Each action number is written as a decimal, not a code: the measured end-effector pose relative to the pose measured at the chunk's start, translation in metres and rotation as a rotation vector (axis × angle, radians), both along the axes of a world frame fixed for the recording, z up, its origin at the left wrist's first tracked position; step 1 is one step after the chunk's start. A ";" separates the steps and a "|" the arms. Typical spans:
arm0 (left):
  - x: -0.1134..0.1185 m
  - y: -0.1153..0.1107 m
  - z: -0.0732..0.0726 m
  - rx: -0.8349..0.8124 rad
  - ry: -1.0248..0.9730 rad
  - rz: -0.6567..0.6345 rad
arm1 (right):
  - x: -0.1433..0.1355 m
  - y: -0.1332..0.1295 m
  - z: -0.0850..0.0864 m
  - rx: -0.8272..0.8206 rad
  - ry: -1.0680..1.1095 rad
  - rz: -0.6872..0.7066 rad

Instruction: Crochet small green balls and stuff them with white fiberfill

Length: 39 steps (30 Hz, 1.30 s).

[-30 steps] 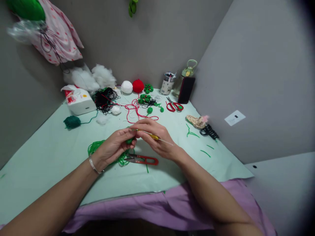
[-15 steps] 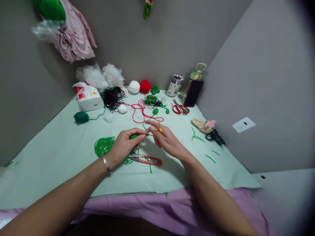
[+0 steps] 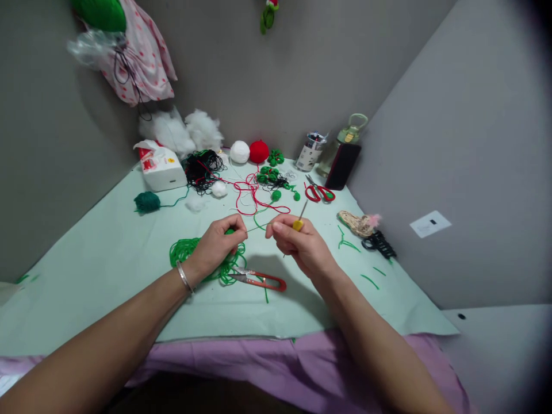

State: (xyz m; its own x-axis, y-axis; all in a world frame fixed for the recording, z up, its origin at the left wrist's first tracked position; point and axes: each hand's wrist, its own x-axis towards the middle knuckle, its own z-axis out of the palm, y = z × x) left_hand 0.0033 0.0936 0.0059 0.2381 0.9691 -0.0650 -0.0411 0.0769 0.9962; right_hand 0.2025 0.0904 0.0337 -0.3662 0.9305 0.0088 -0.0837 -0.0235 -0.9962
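My left hand [image 3: 215, 242] is closed around a small green crocheted piece [image 3: 230, 232], mostly hidden by the fingers. A crochet hook with a yellow grip [image 3: 297, 225] is held in my right hand [image 3: 304, 242], its metal shaft pointing up and away. Between the two hands runs a thin taut strand [image 3: 257, 228], pinched by the right fingertips. Loose green yarn [image 3: 183, 250] lies beneath and beside my left hand. Thread snips with an orange-red handle [image 3: 276, 283] rest on the table just below the hands.
Red-handled scissors [image 3: 319, 192], a phone [image 3: 343, 167], a bottle [image 3: 350, 133] and a pen cup [image 3: 310, 152] stand or lie at the back right. Behind are a red yarn ball [image 3: 259, 152], a white one [image 3: 240, 152] and tangled black yarn [image 3: 202, 171]. A tissue pack [image 3: 161, 168] sits left.
My hands have drawn apart, and the strand between them now shows taut. My right hand has turned, so the hook points upward. The whole view has shifted slightly.
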 end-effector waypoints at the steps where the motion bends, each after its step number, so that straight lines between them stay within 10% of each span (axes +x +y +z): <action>1: 0.000 0.001 -0.002 -0.031 -0.041 -0.016 | 0.003 0.002 0.002 -0.002 0.026 -0.004; 14: 0.003 -0.001 -0.004 -0.243 -0.453 -0.185 | 0.024 0.021 -0.009 0.029 0.202 -0.203; 39: 0.017 -0.014 -0.013 -0.237 -0.225 -0.321 | 0.006 0.019 -0.018 -0.122 0.315 -0.012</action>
State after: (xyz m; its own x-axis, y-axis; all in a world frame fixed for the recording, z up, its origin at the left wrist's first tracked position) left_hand 0.0207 0.0797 -0.0067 0.5575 0.8085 -0.1883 -0.1915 0.3460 0.9185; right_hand 0.2085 0.1093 0.0160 -0.3519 0.9360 0.0080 -0.3878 -0.1381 -0.9113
